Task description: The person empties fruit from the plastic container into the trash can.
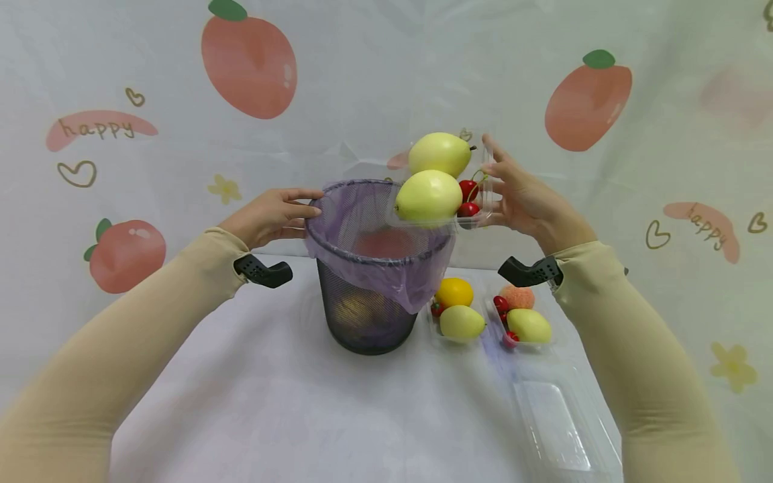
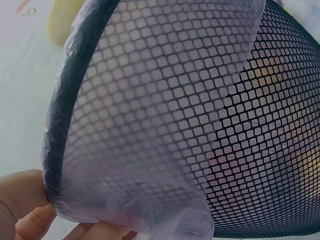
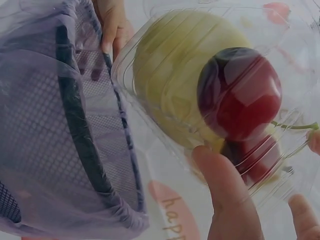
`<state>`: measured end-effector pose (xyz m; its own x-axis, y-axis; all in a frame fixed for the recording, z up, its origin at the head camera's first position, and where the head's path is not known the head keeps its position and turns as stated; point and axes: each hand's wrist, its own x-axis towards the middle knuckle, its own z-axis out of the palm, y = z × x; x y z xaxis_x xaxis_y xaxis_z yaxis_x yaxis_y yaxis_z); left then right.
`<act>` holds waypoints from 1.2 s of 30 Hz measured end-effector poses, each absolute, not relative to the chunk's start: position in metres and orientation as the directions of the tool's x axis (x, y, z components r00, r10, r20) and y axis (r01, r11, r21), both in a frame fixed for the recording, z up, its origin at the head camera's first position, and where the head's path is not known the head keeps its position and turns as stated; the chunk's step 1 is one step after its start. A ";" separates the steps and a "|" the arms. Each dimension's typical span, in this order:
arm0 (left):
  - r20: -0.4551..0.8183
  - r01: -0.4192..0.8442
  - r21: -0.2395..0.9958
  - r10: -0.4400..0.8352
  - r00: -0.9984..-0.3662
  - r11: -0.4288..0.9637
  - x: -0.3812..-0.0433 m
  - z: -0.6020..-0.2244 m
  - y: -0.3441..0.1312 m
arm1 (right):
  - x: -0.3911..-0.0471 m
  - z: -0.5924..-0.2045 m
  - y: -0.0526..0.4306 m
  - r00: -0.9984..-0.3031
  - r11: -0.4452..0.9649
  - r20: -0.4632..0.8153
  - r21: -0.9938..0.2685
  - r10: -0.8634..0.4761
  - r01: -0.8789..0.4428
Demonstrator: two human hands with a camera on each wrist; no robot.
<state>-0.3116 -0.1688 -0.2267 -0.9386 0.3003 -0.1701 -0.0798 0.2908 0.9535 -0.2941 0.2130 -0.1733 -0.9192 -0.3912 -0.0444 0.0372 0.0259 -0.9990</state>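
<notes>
A black wire-mesh bin point(image 1: 356, 318) stands on the white table, tilted slightly, with a purple plastic liner point(image 1: 401, 288) folded over its rim. My left hand point(image 1: 272, 216) grips the rim and liner at the left, thumb and fingers on either side in the left wrist view. My right hand point(image 1: 531, 198) holds a transparent plastic box point(image 3: 150, 117) by its right end, tipped above the bin's right rim. Inside the box lie two pale yellow pears point(image 1: 430, 194) and two red cherries point(image 1: 468, 190) with green stems. Yellowish things show blurrily through the bin's mesh.
Right of the bin, one transparent box holds an orange-yellow fruit point(image 1: 455, 293), a pear point(image 1: 461, 323) and a small red fruit. Beside it, another holds a peach point(image 1: 518, 296), a pear and cherries. A transparent tray point(image 1: 558, 429) lies at the front right.
</notes>
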 end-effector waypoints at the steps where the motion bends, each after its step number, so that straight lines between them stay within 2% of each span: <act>1: -0.170 -0.079 0.953 0.300 -0.939 0.293 -0.311 -0.226 -0.169 | -0.295 -0.173 0.212 -0.921 0.028 -0.046 -0.999 -0.388 0.038; 7: -0.174 -0.082 0.953 0.303 -0.937 0.291 -0.311 -0.226 -0.169 | -0.301 -0.173 0.206 -0.935 0.044 -0.062 -0.998 -0.350 0.050; 36: -0.171 -0.084 0.960 0.322 -0.931 0.267 -0.311 -0.225 -0.169 | -0.307 -0.155 0.179 -0.973 0.355 -0.044 -0.934 -0.227 -0.040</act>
